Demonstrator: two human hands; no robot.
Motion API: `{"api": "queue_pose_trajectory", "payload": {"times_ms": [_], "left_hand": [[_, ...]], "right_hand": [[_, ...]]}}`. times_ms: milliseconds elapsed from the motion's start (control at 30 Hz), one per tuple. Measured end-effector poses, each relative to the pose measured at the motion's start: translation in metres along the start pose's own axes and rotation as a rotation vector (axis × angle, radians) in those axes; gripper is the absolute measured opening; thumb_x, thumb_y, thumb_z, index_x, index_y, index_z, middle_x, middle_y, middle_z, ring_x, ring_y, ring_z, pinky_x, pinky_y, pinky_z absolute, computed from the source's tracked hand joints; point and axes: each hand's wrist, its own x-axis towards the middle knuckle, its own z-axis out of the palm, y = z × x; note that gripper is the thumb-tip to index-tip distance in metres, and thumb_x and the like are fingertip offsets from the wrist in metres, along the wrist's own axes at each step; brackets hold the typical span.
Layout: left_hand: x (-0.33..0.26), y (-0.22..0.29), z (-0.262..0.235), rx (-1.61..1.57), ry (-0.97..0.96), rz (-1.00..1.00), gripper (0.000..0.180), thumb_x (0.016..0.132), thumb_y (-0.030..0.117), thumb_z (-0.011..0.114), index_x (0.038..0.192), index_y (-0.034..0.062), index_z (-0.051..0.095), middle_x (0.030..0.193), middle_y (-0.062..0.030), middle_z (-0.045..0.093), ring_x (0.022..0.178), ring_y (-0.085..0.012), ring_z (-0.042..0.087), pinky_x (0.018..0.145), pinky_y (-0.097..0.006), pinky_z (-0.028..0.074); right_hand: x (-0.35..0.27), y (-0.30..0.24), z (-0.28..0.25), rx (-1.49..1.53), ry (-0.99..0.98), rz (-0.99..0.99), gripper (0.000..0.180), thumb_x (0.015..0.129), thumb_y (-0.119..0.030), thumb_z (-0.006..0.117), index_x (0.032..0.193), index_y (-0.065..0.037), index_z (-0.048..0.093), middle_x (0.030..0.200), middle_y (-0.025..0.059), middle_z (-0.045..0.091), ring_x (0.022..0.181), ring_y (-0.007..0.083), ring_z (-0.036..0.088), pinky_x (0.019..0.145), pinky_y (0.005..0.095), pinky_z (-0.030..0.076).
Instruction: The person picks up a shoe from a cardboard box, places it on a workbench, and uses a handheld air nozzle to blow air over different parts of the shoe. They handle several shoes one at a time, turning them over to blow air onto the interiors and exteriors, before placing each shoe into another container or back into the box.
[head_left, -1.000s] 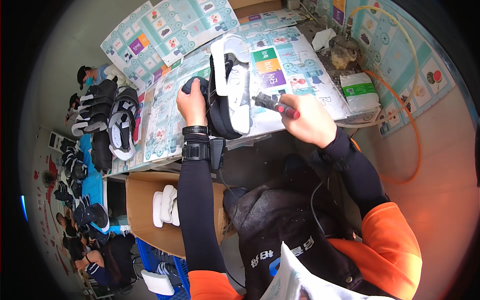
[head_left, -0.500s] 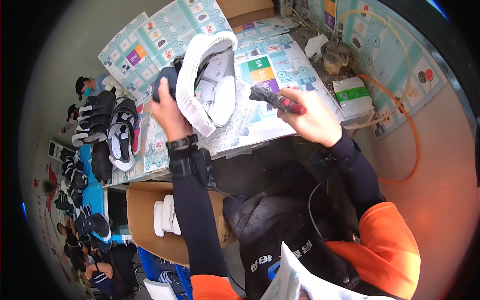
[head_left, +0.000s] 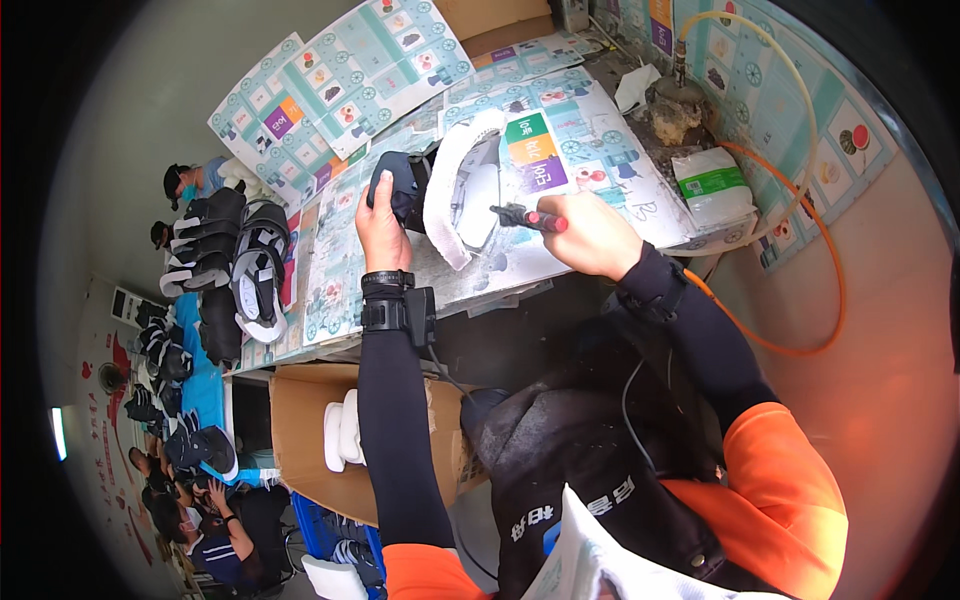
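Patterned sheets [head_left: 333, 262] lie beneath our work. We grip a dark, white-rimmed shoe [head_left: 440, 192] in our left hand [head_left: 384, 238], mostly between it and our right hand [head_left: 598, 236], which clasps a red-and-black tool [head_left: 543, 221], black tip near the shoe; we cannot tell whether they touch.

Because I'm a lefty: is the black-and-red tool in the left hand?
No, the right hand grips the black-and-red tool, while the left hand holds a shoe upper.
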Motion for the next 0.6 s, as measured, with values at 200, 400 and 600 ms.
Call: {"api": "queue_pose_trajectory", "payload": {"times_ms": [200, 400, 600], "left_hand": [[0.017, 0.007, -0.025, 0.167, -0.125, -0.048, 0.044, 0.099, 0.019, 0.072, 0.134, -0.0064, 0.061, 0.12, -0.0067, 0.071, 0.108, -0.0117, 0.065, 0.1, -0.027, 0.047], [0.032, 0.035, -0.039, 0.38, -0.29, -0.085, 0.036, 0.097, 0.013, 0.07, 0.129, -0.0024, 0.064, 0.115, -0.0061, 0.072, 0.104, -0.0115, 0.066, 0.096, -0.026, 0.049], [0.036, 0.048, -0.039, 0.482, -0.305, -0.119, 0.04, 0.096, 0.008, 0.065, 0.134, -0.001, 0.06, 0.114, -0.0057, 0.071, 0.102, -0.0113, 0.066, 0.094, -0.025, 0.049]], "right_hand": [[0.008, -0.006, 0.0, -0.004, 0.085, 0.063, 0.018, 0.081, -0.007, 0.053, 0.086, 0.001, 0.069, 0.08, 0.029, 0.067, 0.083, 0.0484, 0.067, 0.078, 0.0547, 0.053], [0.013, -0.012, 0.002, 0.034, 0.083, 0.007, 0.019, 0.08, -0.008, 0.053, 0.086, 0.002, 0.069, 0.075, 0.0293, 0.065, 0.078, 0.0486, 0.066, 0.075, 0.0542, 0.053], [0.018, -0.018, 0.007, 0.016, -0.001, 0.011, 0.021, 0.08, -0.009, 0.053, 0.087, 0.002, 0.069, 0.075, 0.0305, 0.065, 0.079, 0.048, 0.067, 0.078, 0.0538, 0.054]]}}
